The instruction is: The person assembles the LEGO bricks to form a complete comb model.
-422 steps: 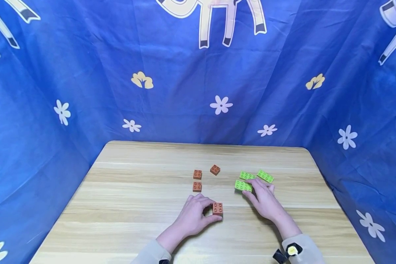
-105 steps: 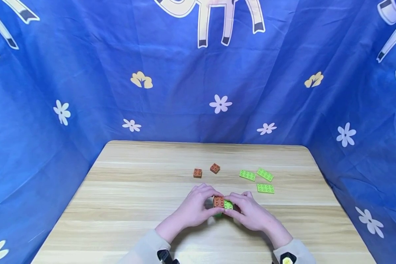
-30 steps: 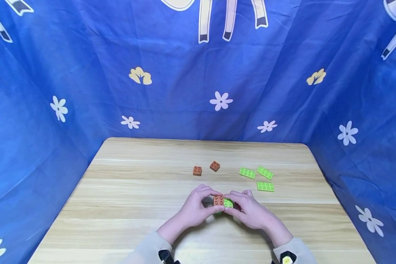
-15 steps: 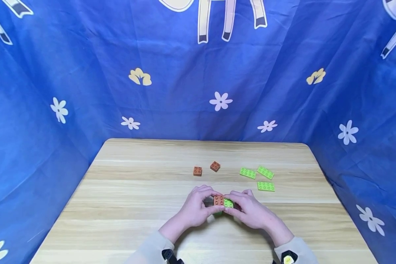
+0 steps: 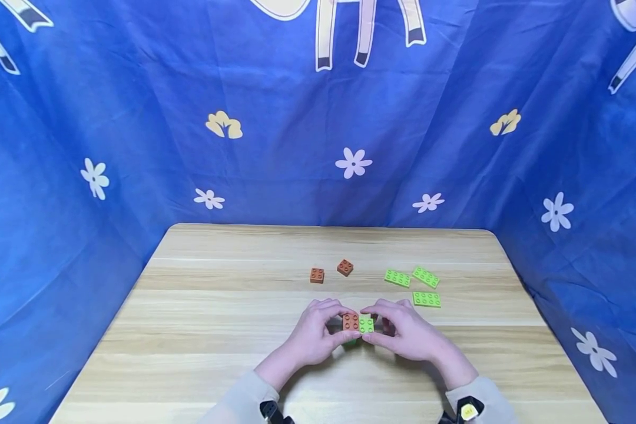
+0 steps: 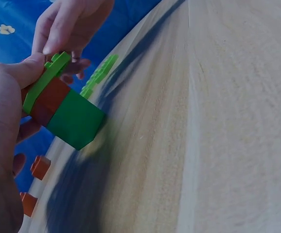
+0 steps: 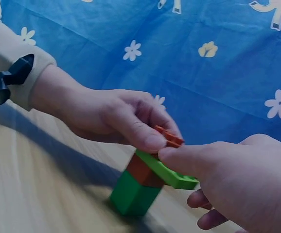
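Note:
In the head view my left hand [image 5: 311,334] pinches an orange-brown 2x2 toy brick [image 5: 351,322] between thumb and fingers. That brick tops a small stack: below it a lime-green plate [image 7: 177,178], then an orange-brown brick [image 7: 145,173], and at the bottom a dark green block [image 6: 76,121], right at the tabletop. The plate juts out to the right beyond the bricks. My right hand [image 5: 414,331] is around this jutting end, thumb in front and index finger behind, loosely spread. Its other fingers show below the plate in the right wrist view.
Behind the hands on the wooden table [image 5: 217,318] lie two loose orange-brown bricks, a left one [image 5: 317,275] and a turned one [image 5: 345,267]. Three lime-green plates, among them a front one [image 5: 426,300], lie to the right. A blue patterned curtain [image 5: 297,118] encloses the table's back and sides.
Since the oldest frame, an orange-brown brick and a lime plate have joined the stack between the hands. In the last half second my right fingers have loosened and shifted slightly right; the left hand stays.

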A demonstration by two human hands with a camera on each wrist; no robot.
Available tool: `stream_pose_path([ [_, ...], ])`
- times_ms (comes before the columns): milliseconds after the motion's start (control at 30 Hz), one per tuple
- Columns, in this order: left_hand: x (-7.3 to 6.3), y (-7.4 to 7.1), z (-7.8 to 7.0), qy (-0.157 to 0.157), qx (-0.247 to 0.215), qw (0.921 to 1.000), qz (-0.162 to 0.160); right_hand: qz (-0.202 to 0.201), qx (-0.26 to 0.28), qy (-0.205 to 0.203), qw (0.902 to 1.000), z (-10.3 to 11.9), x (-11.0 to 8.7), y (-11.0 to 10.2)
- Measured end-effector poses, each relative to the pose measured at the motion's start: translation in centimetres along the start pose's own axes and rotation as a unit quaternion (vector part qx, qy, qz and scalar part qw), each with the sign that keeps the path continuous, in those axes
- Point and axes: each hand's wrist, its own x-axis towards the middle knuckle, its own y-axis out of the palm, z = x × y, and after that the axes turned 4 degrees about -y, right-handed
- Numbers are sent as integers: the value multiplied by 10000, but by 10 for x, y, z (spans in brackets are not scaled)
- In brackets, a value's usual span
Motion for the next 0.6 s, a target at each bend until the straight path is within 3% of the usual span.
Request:
stream_pose_path([
  [267,-1,-2,-2,-81,17,9999,74,-227,164,296,9992,-9,-7,-18],
  [600,-1,-2,-4,-177,-24,9998,48,-661,-135,676,9954,-31,-19,-36],
])
